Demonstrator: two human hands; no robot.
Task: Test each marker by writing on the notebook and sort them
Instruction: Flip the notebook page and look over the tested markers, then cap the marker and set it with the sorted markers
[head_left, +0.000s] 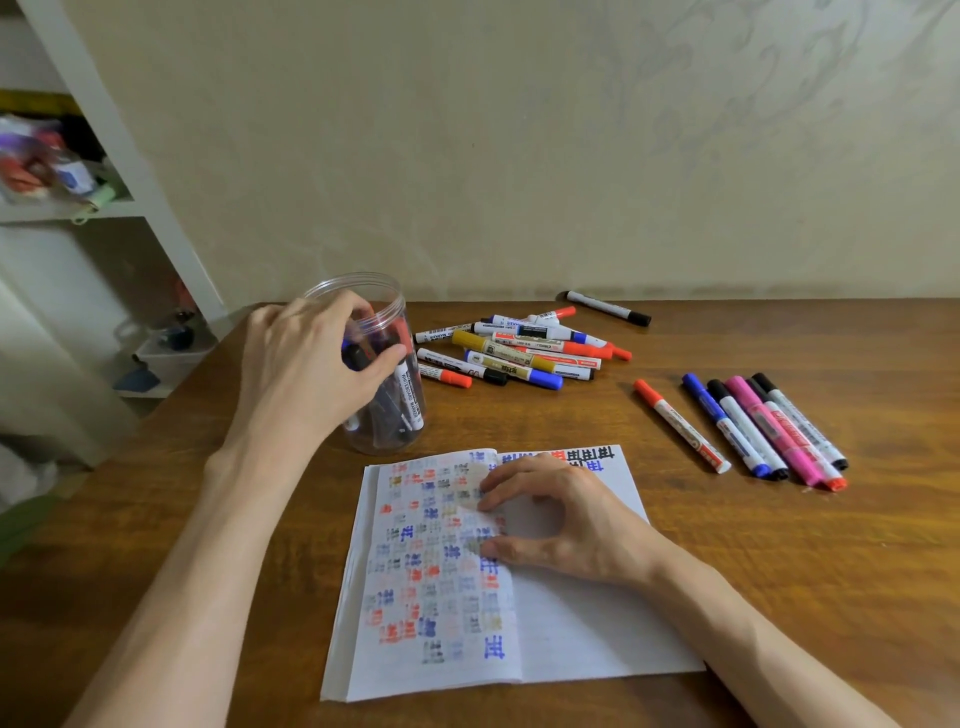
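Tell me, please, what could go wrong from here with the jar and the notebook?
1. The left hand grips the open jar high up, near its rim; the jar might tip and spill its markers.
2. The right hand pinches a thin page of the notebook; it could crease or tear.
3. The row of markers lies loose near the pile of markers; a nudge might mix them.

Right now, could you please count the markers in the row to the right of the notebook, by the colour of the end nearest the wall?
Red marker: 1
Blue marker: 1
Pink marker: 1
Black markers: 3
Total: 6
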